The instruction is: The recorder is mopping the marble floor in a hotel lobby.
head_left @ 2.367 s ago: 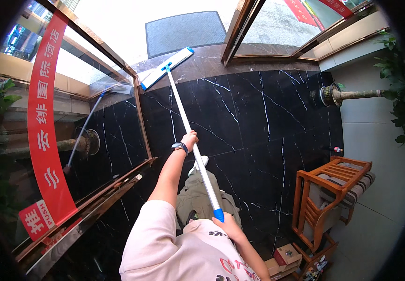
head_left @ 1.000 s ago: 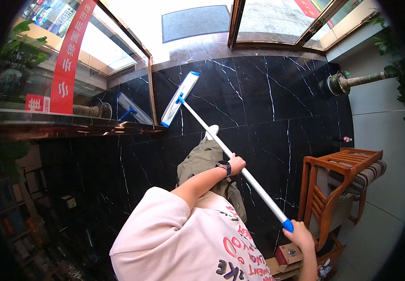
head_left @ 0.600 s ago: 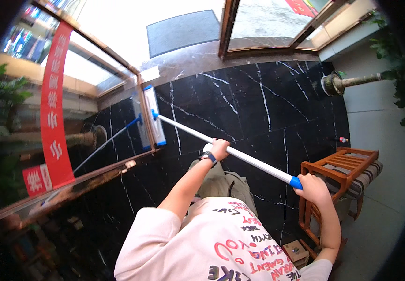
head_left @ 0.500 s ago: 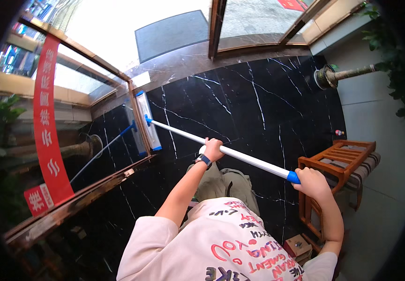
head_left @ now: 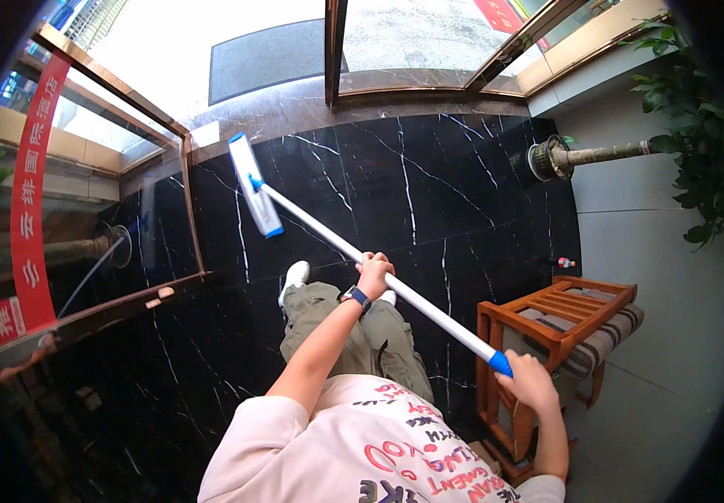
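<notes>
A flat mop (head_left: 320,230) with a white pole, blue end grip and long white-and-blue head lies across my front. Its head (head_left: 255,189) rests on the black marble floor (head_left: 362,176), to the right of the glass door on the left. My left hand (head_left: 374,275), below a dark wristwatch, is wrapped round the middle of the pole. At the pole's near end, my right hand (head_left: 531,384) closes round the blue grip.
The glass door (head_left: 157,201) with a red banner (head_left: 35,201) stands at left. A wooden bench (head_left: 546,327) with a striped cushion is close to my right. A potted plant (head_left: 550,158) stands far right, with a small bottle (head_left: 564,262) on the floor. Beyond the threshold lies a grey mat (head_left: 268,63).
The mop head has come away from the door's edge onto the open floor. My view has shifted right, and a white shoe now shows ahead of my legs.
</notes>
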Demonstrator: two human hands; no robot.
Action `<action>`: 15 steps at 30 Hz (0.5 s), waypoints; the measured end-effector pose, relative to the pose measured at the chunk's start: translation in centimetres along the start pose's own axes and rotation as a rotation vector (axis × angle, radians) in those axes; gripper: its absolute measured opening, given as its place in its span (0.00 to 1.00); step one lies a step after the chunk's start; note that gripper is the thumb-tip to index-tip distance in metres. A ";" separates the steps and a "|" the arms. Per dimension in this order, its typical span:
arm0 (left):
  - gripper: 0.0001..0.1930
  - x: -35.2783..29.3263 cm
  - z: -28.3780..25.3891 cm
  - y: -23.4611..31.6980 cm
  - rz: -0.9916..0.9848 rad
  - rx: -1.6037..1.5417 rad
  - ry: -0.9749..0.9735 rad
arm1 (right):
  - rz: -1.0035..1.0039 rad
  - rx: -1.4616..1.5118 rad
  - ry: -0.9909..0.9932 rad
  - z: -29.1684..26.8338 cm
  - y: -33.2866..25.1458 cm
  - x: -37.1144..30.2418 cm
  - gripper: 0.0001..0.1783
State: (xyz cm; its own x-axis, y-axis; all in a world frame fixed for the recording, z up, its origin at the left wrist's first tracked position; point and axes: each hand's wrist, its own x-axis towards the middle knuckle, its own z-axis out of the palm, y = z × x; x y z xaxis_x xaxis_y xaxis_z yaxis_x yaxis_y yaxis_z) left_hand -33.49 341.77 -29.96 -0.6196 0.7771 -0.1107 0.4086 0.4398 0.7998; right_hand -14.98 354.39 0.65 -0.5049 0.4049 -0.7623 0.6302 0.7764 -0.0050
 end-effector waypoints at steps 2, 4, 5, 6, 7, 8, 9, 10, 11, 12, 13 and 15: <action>0.07 0.5 3.6 1.6 0.029 0.046 -0.128 | 0.040 0.096 -0.031 2.1 3.3 -1.5 0.14; 0.09 0.3 7.2 3.6 0.060 0.055 -0.245 | 0.089 0.218 -0.075 4.0 6.2 -3.4 0.14; 0.10 0.3 8.1 5.3 0.056 0.090 -0.325 | 0.104 0.291 -0.092 5.1 7.9 -4.4 0.15; 0.11 -0.1 9.3 6.8 0.045 0.125 -0.400 | 0.076 0.341 -0.111 6.7 9.9 -5.3 0.15; 0.11 -0.5 10.8 8.1 0.064 0.189 -0.483 | 0.047 0.392 -0.126 8.2 11.7 -6.2 0.15; 0.11 -1.2 11.9 9.3 0.091 0.220 -0.523 | 0.100 0.494 -0.192 8.6 12.6 -7.2 0.14; 0.11 -1.9 12.8 10.4 0.116 0.251 -0.564 | 0.152 0.596 -0.260 9.1 13.4 -8.2 0.14; 0.10 -2.7 14.0 11.4 0.133 0.282 -0.631 | 0.240 0.779 -0.340 11.4 15.2 -9.4 0.13; 0.09 -3.5 15.3 12.3 0.155 0.311 -0.701 | 0.296 0.922 -0.391 13.3 16.4 -10.7 0.12; 0.09 -4.4 16.3 13.4 0.180 0.375 -0.807 | 0.316 1.001 -0.418 14.4 16.8 -12.1 0.12; 0.09 -5.5 16.9 14.4 0.202 0.439 -0.912 | 0.318 1.010 -0.462 15.6 17.0 -13.5 0.11; 0.10 -8.3 17.5 16.2 0.232 0.468 -0.939 | 0.161 1.132 -0.432 18.7 17.3 -16.6 0.09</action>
State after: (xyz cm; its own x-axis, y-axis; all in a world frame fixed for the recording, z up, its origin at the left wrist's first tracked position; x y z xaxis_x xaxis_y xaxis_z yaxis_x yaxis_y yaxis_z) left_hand -10.02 350.37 -26.44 0.1869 0.8114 -0.5537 0.7895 0.2113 0.5762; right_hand 15.35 351.99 1.12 -0.2721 0.0960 -0.9575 0.9337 -0.2142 -0.2869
